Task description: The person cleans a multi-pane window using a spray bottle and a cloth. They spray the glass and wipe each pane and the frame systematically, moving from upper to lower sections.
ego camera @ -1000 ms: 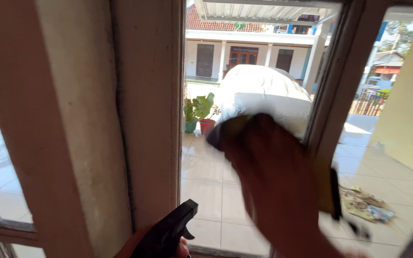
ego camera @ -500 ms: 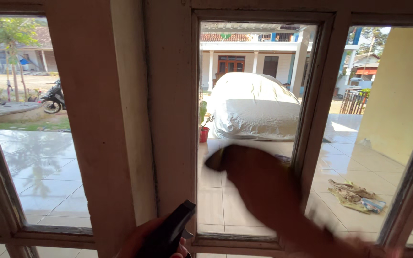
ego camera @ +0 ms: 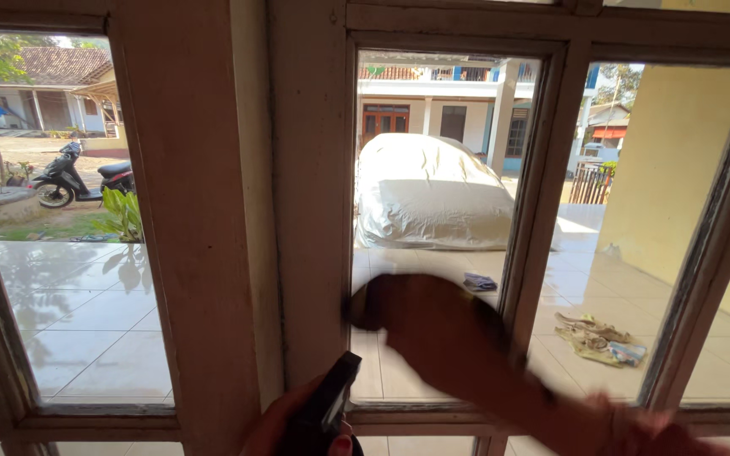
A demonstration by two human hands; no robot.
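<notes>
I face a window with a pale wooden frame (ego camera: 297, 211) and several glass panes. My right hand (ego camera: 441, 338) is a motion-blurred shape against the lower part of the middle pane (ego camera: 433, 110). A dark end shows at its fingertips on the left, too blurred to name. At the bottom edge my left hand (ego camera: 280, 426) grips a black spray bottle (ego camera: 327, 405), whose trigger head points up and right in front of the frame's lower rail.
Through the glass lies a tiled porch with a car under a white cover (ego camera: 428, 198). A small cloth (ego camera: 479, 282) and a heap of rags (ego camera: 593, 338) lie on the tiles. A parked motorbike (ego camera: 78, 179) and a leafy plant (ego camera: 120, 215) are at left, a yellow wall (ego camera: 678, 186) at right.
My right hand has slid down and to the left across the middle pane. My view has shifted, so more of the left pane shows. The spray bottle stays low in my left hand.
</notes>
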